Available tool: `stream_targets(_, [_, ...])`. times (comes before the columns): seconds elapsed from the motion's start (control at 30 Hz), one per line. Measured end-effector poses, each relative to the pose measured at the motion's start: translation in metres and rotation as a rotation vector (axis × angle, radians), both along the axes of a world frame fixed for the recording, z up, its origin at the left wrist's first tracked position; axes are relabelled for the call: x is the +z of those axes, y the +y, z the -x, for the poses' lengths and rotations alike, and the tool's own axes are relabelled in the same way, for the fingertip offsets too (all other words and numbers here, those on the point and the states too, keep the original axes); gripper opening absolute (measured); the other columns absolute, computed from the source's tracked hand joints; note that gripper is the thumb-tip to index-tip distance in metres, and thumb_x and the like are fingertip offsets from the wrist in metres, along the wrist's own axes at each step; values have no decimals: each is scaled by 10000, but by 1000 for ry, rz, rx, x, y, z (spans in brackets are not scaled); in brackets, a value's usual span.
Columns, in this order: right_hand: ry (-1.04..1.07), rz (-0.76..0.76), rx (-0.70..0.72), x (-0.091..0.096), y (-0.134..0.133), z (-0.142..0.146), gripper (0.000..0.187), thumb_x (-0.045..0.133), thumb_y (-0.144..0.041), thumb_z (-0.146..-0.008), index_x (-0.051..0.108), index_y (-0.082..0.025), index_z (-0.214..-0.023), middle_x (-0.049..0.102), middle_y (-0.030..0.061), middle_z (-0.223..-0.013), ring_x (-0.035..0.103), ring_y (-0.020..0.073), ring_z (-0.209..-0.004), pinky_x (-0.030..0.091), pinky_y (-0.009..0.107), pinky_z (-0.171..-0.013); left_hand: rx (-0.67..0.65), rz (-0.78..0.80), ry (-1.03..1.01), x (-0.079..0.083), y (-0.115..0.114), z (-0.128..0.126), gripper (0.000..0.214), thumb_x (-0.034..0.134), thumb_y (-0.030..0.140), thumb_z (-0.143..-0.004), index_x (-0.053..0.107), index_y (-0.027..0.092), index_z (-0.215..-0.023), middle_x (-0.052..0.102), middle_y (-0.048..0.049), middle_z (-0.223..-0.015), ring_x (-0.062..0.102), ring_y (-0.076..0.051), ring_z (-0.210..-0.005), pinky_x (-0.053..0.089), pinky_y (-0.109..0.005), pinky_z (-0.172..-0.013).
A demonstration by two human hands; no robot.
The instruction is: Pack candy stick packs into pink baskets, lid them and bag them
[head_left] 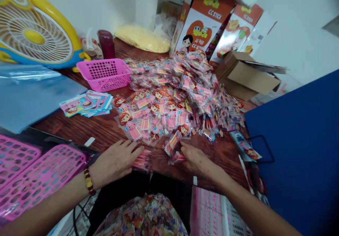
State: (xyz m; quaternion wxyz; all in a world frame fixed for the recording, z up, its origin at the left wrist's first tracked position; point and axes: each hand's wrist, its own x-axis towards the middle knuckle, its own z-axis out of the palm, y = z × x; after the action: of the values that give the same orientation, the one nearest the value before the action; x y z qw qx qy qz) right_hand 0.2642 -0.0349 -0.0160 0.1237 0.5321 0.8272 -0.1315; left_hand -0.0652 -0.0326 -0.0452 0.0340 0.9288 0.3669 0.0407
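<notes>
A big heap of pink cellophane packets (182, 88) printed with a cartoon girl's head covers the middle of the brown wooden table (106, 130). My left hand (116, 160) lies flat at the table's near edge, fingers stretched out, resting on a small stack of pink packets (143, 160). My right hand (194, 158) is curled at the heap's near edge, fingers pinched on a pink packet (173, 142) and touching others beneath. A beaded bracelet (88, 181) circles my left wrist.
A pink basket (104, 73) and a stack of printed cards (86, 103) lie left of the heap. A yellow fan (34, 31) stands at far left, pink trays (34, 179) near left. Cardboard boxes (246, 73) and orange cartons (203, 20) sit behind; a blue panel (299, 144) fills the right.
</notes>
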Motion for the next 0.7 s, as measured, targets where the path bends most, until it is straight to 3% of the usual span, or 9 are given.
stream_targets(0.1, [-63,84,-88,19,-22,-9,199,543,-162,-836,609,-156,-1024,651,127,-1135,635,229,-1009,464,319,-849,5,-31,3,-2,1,1,635,705,255,-770,472,210,-1359,586,-119,-1265,556,-294,-1126,428,-428,-970])
stream_targets(0.23, [-138,-46,129,38,-5,-16,229,500,-174,-900,604,-180,-1104,644,103,-1062,609,233,-982,382,415,-959,-15,-46,23,-1,3,-3,612,693,248,-772,478,215,-1345,582,-120,-1256,569,-291,-1094,439,-424,-932])
stream_targets(0.3, [-164,-124,287,32,11,-18,356,457,-126,-910,556,-183,-1247,637,108,-1082,588,250,-1021,321,477,-1023,-15,-41,37,3,2,-9,614,683,254,-782,466,222,-1356,576,-119,-1271,574,-287,-1087,443,-422,-921])
stream_targets(0.4, [-149,-158,418,13,26,-24,452,422,-84,-920,493,-179,-1356,634,111,-1125,569,249,-1070,325,458,-1043,-17,-25,32,9,1,-20,633,685,256,-786,446,223,-1371,565,-118,-1297,559,-280,-1125,440,-412,-938])
stream_targets(0.5, [-140,-177,408,-1,26,-32,340,416,-97,-942,607,-180,-1210,628,128,-1157,567,247,-1090,374,429,-1014,-46,8,1,12,0,-33,657,701,251,-773,435,211,-1373,559,-117,-1302,518,-288,-1196,426,-414,-979])
stream_targets(0.57, [-135,-204,408,-3,22,-35,265,446,-133,-949,656,-179,-1105,589,154,-1257,529,279,-1181,372,469,-1022,-71,34,-20,10,0,-40,674,717,244,-757,436,205,-1368,554,-115,-1304,501,-293,-1217,409,-423,-1014])
stream_targets(0.7, [-82,-207,494,-3,20,-38,244,456,-127,-939,651,-147,-1083,451,166,-1460,366,296,-1379,222,549,-1135,-101,56,-35,3,2,-46,677,729,247,-748,444,204,-1360,545,-114,-1322,488,-299,-1225,366,-448,-1076])
